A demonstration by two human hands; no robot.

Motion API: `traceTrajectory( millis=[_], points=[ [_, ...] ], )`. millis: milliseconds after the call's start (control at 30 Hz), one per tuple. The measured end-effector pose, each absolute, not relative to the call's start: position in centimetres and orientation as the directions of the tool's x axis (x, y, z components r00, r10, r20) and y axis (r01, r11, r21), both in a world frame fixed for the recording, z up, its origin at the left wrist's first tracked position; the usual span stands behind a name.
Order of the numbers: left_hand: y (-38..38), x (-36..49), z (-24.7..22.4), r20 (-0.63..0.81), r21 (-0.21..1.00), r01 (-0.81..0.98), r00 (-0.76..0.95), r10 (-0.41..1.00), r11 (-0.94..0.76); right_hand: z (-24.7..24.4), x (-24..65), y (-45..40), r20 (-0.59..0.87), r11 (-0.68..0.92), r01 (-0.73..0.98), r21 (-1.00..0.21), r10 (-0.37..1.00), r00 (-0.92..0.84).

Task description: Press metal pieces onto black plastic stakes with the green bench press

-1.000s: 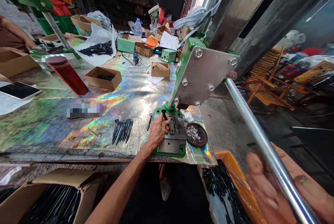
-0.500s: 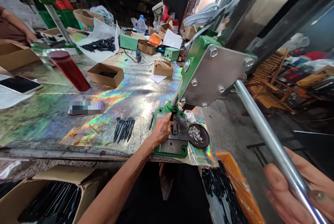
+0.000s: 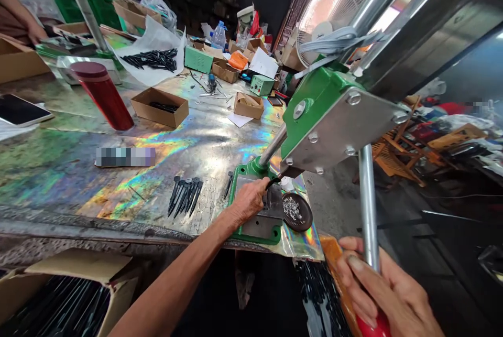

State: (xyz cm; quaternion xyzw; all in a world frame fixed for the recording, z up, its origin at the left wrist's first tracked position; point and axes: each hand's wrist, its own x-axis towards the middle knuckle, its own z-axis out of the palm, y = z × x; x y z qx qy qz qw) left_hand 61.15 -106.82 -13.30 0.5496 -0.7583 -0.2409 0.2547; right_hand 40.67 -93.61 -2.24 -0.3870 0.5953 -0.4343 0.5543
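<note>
Black and slim, a piece (image 3: 272, 183) sits pinched in your left hand (image 3: 249, 200) over the base (image 3: 255, 228) of the green press (image 3: 314, 104), while your right hand (image 3: 387, 287) is wrapped round the steel lever (image 3: 367, 195). A dark dish (image 3: 309, 220) of small metal bits (image 3: 291, 208) lies right of the base on the worktop (image 3: 78, 190), black stakes (image 3: 184, 196) left; farther off come a packet (image 3: 126, 157) with blurred print and a red flask (image 3: 105, 98).

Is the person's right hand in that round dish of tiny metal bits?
No, the right hand is around the metal lever, apart from the round dish.
</note>
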Motion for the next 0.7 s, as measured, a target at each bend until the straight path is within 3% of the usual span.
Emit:
traceTrajectory(
  millis=[433,700],
  points=[
    [-106.9,61.0,-13.1,0.058,0.539,-0.794,-0.3,-0.952,0.283,-5.7,41.9,-95.6,-0.226,0.23,-0.04,-0.972,-0.97,-0.087],
    [-106.7,60.5,-13.4,0.054,0.593,-0.76,-0.292,-0.955,0.266,-5.8,42.9,-96.5,-0.158,0.204,-0.194,-0.959,-0.961,-0.227]
  ],
)
